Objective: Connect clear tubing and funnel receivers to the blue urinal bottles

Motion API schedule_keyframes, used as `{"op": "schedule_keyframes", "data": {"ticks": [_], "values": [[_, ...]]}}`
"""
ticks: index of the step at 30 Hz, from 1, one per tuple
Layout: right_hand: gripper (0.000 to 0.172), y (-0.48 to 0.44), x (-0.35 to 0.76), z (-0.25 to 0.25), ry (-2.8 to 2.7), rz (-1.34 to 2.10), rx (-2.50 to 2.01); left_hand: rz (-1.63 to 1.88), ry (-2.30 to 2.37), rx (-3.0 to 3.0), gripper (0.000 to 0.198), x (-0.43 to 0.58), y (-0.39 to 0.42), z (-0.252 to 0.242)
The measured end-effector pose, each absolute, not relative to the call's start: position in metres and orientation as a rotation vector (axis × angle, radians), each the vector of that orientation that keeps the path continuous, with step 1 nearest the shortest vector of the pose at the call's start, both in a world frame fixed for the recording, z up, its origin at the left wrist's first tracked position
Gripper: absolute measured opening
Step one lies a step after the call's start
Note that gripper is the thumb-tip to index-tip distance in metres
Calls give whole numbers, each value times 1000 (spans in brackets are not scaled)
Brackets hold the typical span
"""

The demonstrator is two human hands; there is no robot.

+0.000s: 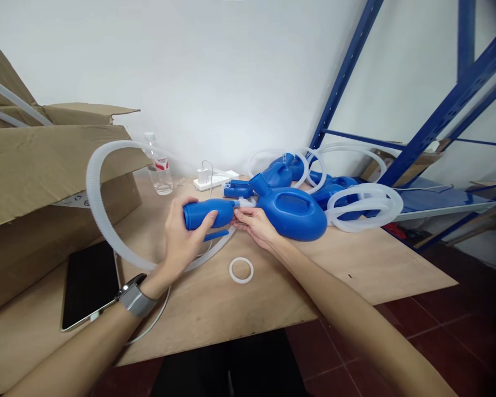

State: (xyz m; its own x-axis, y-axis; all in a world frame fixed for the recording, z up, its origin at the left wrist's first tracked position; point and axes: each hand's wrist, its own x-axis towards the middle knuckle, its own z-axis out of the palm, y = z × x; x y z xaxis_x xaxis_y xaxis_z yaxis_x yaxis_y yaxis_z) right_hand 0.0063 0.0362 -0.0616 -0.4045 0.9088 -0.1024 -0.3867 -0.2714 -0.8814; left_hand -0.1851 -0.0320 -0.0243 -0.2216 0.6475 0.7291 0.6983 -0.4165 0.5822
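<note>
My left hand (186, 229) is wrapped around a blue plastic funnel-shaped cup (210, 214), held sideways with its wide end to the left. A blue clip-like handle (216, 235) sticks out below it. At the cup's narrow right end, the fingers of my right hand (254, 225) are pinched together on a translucent corrugated hose (101, 215), which loops round on the left. My fingers hide the exact join. Just right of them lies a big blue urinal bottle (293, 220) with a grip hole. A white ring (241, 270) lies flat on the table in front.
Several more blue bottles (279, 173) and coiled hoses (366, 208) lie at the back right, beside a blue metal shelf rack (421, 110). Leftward are an open cardboard box (58, 160), a tablet (90, 284), a water bottle (160, 171) and a power strip (217, 179).
</note>
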Motion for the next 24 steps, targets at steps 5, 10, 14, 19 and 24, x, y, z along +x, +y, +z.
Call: {"op": "schedule_keyframes", "data": {"ticks": [5,10,14,19,24], "values": [[61,37,13,-54,-1112,1794,-837,-1694,-1582,-1969,40,-184,-33,-24],[48,35,12,-53,-1091,1815,-836,-1671,-1556,-1981,40,-185,-32,-26],[41,35,6,-56,-1041,1896,-855,-1682,-1622,-1959,41,-187,-29,-26],[56,32,13,-35,-1399,1829,-1015,-1755,-1734,-1907,42,-187,-29,-23],[44,-17,67,14,-1587,1381,-1027,-1802,-1832,-1863,44,-185,-31,-19]]}}
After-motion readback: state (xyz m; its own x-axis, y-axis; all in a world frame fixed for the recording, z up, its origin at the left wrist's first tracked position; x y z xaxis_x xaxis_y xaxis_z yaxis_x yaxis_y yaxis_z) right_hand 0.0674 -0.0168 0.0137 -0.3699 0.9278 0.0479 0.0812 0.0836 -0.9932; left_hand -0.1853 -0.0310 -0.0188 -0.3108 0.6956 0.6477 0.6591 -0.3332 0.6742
